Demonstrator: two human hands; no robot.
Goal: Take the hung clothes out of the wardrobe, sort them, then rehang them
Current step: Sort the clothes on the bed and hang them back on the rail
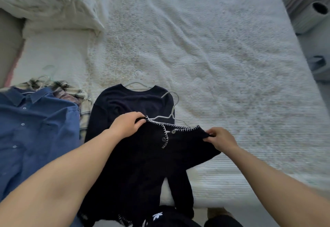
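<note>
Over the bed (214,66), both hands (127,125) grip the cardigan (142,164), neckline pointing away.

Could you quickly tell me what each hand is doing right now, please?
Left hand: pinches the left shoulder of the dark cardigan.
Right hand: pinches the cardigan's right shoulder.

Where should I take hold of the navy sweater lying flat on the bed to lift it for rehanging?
Grip the navy sweater by its white hanger, at the neck just below the hook, coming from the far, headboard side. The hook pokes out past the collar and lies bare on the bed cover; the near hem is covered by the black cardigan that both hands hold.
</note>
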